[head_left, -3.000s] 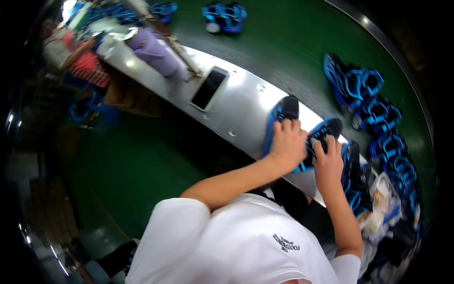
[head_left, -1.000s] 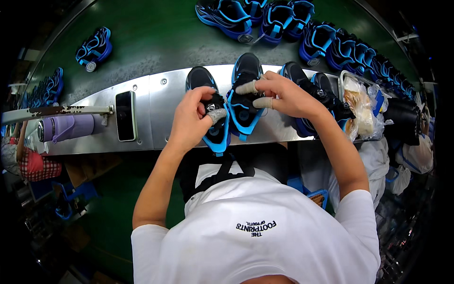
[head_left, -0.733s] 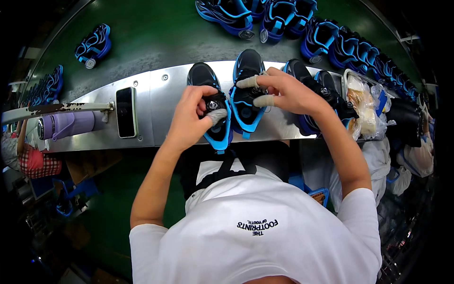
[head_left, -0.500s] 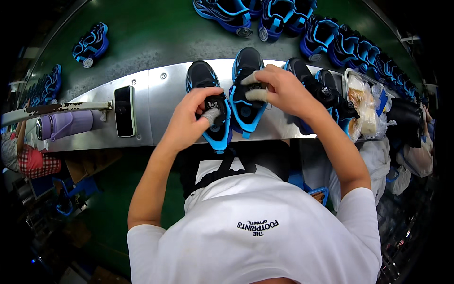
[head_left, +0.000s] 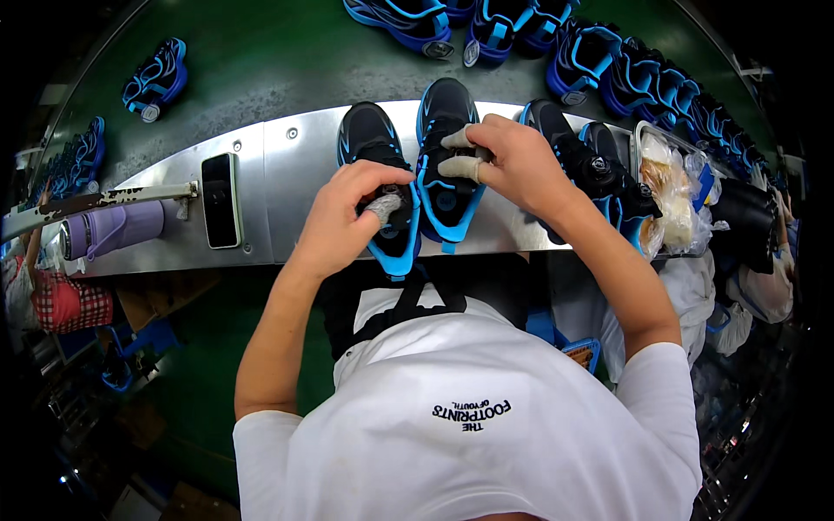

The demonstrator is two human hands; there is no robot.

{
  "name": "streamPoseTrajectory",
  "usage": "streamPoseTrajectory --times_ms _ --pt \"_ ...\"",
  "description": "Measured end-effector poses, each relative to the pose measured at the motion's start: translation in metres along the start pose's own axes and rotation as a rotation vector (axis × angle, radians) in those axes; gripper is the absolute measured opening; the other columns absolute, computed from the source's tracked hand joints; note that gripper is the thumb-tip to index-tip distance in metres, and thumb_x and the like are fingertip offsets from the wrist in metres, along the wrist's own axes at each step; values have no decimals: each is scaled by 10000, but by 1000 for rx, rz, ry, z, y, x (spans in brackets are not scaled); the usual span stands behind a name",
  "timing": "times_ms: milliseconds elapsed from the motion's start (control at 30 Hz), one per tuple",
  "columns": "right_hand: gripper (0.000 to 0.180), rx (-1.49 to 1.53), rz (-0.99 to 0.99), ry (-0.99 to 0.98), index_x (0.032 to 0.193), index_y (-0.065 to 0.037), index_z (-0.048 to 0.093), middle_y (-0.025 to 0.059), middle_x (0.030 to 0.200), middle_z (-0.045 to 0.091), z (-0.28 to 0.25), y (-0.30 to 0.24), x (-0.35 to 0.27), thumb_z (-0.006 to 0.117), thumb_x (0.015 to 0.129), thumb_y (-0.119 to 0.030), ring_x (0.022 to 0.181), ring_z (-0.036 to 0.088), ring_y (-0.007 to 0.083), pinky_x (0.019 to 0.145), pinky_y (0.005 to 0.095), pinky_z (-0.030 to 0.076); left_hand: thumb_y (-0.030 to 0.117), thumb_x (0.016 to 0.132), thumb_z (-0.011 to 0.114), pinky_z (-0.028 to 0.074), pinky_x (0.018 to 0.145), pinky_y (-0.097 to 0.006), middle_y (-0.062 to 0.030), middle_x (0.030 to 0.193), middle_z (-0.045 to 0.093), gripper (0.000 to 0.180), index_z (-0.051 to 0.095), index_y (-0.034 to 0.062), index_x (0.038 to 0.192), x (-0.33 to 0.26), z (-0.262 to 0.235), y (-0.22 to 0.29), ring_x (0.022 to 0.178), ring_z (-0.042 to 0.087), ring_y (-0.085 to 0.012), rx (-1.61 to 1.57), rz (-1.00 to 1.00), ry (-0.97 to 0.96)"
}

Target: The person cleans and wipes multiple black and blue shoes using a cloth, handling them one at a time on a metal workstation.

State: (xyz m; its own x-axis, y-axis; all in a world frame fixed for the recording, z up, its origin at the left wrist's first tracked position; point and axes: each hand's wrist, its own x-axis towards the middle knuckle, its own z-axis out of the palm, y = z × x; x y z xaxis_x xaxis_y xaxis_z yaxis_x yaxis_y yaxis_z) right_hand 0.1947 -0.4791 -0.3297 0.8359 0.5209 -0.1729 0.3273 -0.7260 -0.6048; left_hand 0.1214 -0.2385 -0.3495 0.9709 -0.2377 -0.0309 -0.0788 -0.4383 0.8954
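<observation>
Two black and blue sports shoes, a left one [head_left: 367,126] and a right one [head_left: 446,104], sit side by side on the metal ledge with their toes pointing away from me. My left hand [head_left: 343,204] is closed in a pinch over the left shoe's tongue, gripping its round lacing dial, which the fingers mostly hide. On the other shoe, my right hand [head_left: 517,165] pinches the dial between thumb and forefinger. Pale finger covers wrap the left thumb and some right fingertips. Another pair of matching shoes [head_left: 549,130] stands just right of my right hand.
A phone [head_left: 221,204] and a lilac bottle [head_left: 130,227] lie on the metal ledge [head_left: 291,191] at left, beside a chipped metal bar [head_left: 104,200]. A tray of bagged items [head_left: 673,195] is at right. More shoes [head_left: 582,65] line the green surface [head_left: 261,61] beyond.
My left fingers have curled further over the left shoe's dial, which showed plainly before. The right hand keeps its pinch. The whole view has shifted slightly.
</observation>
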Motion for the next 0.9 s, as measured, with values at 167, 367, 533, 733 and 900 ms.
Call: streamPoseTrajectory --times_ms 167,367,533,733,900 --pt "319 222 -63 -182 1055 -153 722 108 864 590 -14 1 6 772 761 -267 850 596 264 729 349 486 -39 756 583 418 744 -264 -45 940 569 381 657 55 1118 -8 12 9 785 485 -152 51 -79 180" --pt "302 31 -118 30 1098 -134 716 96 825 554 0 2 2 737 805 -201 768 567 221 709 319 472 -36 763 592 425 771 -247 -53 986 602 340 660 51 1084 -2 3 11 828 518 -142 -177 -108 -27" --pt "309 192 -201 -55 1097 -138 719 82 814 547 -6 10 3 737 795 -204 753 545 204 705 299 467 -12 876 515 514 771 -283 -105 1117 635 257 646 25 1094 -16 27 42 878 623 -153 -172 -152 92" --pt "300 173 -145 -78 1098 -129 711 96 863 577 -10 4 4 710 798 -138 796 586 233 710 327 488 76 975 475 545 729 -303 -158 1228 573 306 507 -61 1247 -10 59 47 918 650 -223 -996 -632 -108" --pt "345 131 -195 -14 1132 -134 703 67 920 551 5 10 4 724 788 -148 762 557 207 707 306 482 59 965 450 555 753 -319 -154 1212 580 300 501 -67 1233 2 82 47 1066 640 -288 -1259 -632 70"
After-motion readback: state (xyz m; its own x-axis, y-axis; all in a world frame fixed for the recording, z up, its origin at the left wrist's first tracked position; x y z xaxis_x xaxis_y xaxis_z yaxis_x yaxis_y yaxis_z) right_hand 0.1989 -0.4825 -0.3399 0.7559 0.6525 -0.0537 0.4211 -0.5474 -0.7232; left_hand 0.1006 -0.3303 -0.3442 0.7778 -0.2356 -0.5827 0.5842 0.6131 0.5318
